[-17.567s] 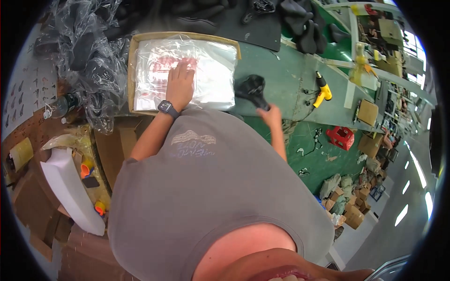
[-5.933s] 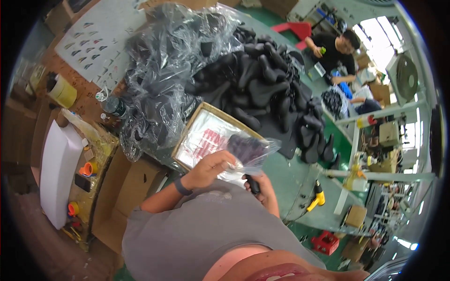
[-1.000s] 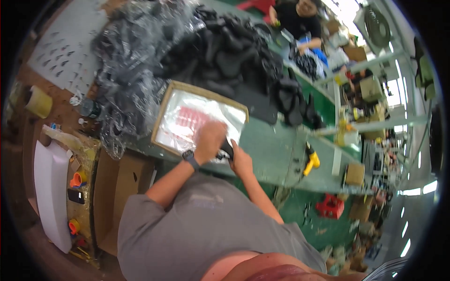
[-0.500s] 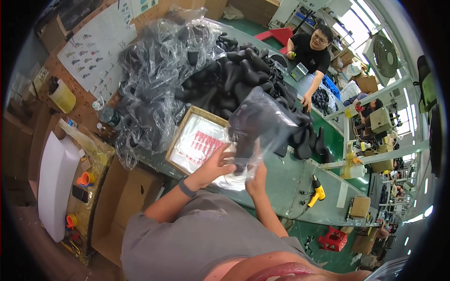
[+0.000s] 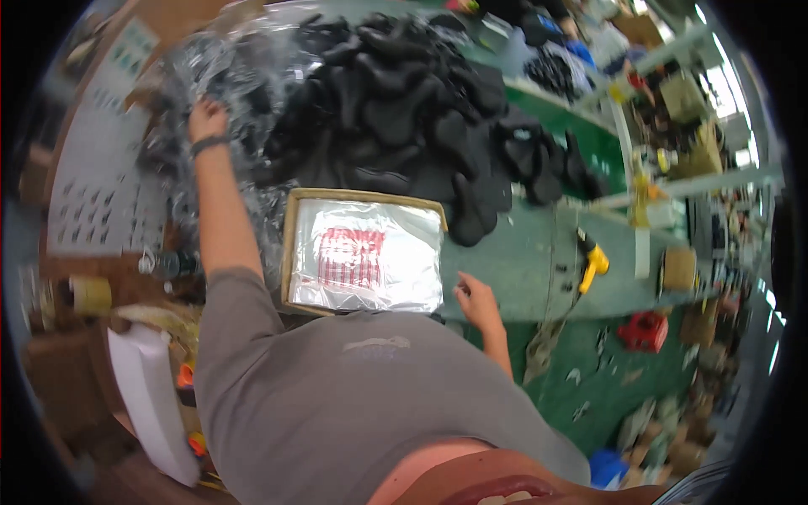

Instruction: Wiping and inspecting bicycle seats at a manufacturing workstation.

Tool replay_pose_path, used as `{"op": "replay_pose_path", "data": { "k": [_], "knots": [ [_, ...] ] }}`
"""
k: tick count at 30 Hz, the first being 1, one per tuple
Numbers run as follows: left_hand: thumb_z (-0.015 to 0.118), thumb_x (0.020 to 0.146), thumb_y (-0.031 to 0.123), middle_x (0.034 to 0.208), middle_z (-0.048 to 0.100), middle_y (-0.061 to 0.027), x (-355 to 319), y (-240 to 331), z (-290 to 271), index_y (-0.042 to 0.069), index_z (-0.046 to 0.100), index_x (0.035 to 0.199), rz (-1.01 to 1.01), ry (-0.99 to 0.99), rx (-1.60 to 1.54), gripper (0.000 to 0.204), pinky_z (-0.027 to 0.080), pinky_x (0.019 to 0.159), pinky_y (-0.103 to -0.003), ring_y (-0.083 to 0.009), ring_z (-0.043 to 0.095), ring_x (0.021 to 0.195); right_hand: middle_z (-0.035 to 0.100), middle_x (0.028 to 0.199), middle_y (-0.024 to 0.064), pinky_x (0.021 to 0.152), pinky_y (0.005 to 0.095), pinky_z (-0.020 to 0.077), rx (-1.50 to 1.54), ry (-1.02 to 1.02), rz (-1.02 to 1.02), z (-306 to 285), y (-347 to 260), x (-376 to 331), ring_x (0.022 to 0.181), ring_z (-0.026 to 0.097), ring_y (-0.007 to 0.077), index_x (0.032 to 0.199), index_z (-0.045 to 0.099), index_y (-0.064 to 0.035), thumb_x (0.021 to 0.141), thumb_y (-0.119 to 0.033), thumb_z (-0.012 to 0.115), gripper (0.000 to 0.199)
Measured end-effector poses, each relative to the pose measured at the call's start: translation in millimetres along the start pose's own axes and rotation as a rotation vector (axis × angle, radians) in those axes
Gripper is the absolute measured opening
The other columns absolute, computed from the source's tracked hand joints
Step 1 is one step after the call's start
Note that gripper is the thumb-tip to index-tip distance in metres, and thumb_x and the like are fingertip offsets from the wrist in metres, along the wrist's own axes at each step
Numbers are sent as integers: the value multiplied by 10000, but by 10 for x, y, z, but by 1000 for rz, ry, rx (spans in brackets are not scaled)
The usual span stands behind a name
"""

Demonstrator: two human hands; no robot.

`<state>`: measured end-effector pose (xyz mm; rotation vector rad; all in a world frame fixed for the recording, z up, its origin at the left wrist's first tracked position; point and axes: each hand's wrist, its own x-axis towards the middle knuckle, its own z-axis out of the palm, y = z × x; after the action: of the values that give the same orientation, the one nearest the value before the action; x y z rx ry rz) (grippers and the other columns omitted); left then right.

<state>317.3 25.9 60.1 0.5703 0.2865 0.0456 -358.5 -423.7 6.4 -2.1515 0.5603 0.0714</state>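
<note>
The left hand (image 5: pixel 207 119) is stretched far out and up to the left, into the heap of crinkly clear plastic bags (image 5: pixel 220 93). It touches the bags, but the picture is blurry there, so I cannot tell if the fingers are closed on one. The heap lies straight ahead of this hand, and the left arm is much nearer to it than the right arm. The right hand (image 5: pixel 476 299) rests low on the green worktop (image 5: pixel 522 261), fingers loosely spread and holding nothing. Between the two hands sits a flat brown cardboard tray (image 5: pixel 290 244), its long side running left to right. On it lies a flat clear plastic bag with red stripes printed in the middle (image 5: pixel 364 261). Behind the tray is a big pile of black rubbery moulded pieces (image 5: pixel 404 109). A yellow power tool (image 5: pixel 593 259) lies to the right. A white sheet with small dark pictures (image 5: pixel 101 202) lies on the far left.
</note>
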Motion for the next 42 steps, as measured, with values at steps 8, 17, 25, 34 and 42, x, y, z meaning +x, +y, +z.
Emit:
{"op": "replay_pose_path", "data": {
  "k": [8, 17, 25, 34, 42],
  "knots": [
    [567, 1073, 98, 872, 619, -27, -3071, -2235, -322, 36, 610, 992, 324, -296, 1164, 111, 482, 650, -265, -124, 553, 674, 655, 1349, 231, 1042, 486, 507, -111, 314, 82, -250, 643, 1144, 1204, 634, 417, 1468, 545, 2, 891, -178, 789, 652],
    [827, 879, 286, 838, 709, -89, -4401, -3380, -809, 89, 705, 961, 91, -1350, 1716, 246, 554, 657, -427, -305, 700, 789, 697, 1119, 188, 881, 507, 558, -526, -50, 32, 238, 855, 3155, 1073, 691, 404, 1230, 528, -38, 787, -312, 873, 625],
    [801, 902, 264, 762, 644, -97, -4486, -3597, -1095, 93, 612, 813, 448, -1306, 1683, 269, 529, 640, -437, -308, 657, 724, 726, 997, 236, 807, 533, 570, -202, 352, 40, -285, 658, 1992, 940, 703, 461, 1150, 613, -35, 816, -256, 846, 464],
    [771, 919, 274, 829, 703, -139, -4501, -3518, -998, 86, 662, 904, 276, -1231, 1778, 218, 559, 698, -487, -354, 699, 796, 755, 1007, 264, 871, 533, 607, -470, 68, 726, -54, 1347, -611, 973, 743, 455, 1143, 631, 27, 712, -341, 874, 617],
    [745, 942, 243, 989, 761, -145, -4857, -3081, -544, 60, 701, 1142, -55, -1281, 1630, 275, 575, 794, -468, -344, 729, 922, 544, 597, 47, 333, 301, 284, 1014, 351, 968, 480, 1144, -649, 394, 483, 169, 938, 622, -100, 927, -745, 657, 646]
  ]
}}
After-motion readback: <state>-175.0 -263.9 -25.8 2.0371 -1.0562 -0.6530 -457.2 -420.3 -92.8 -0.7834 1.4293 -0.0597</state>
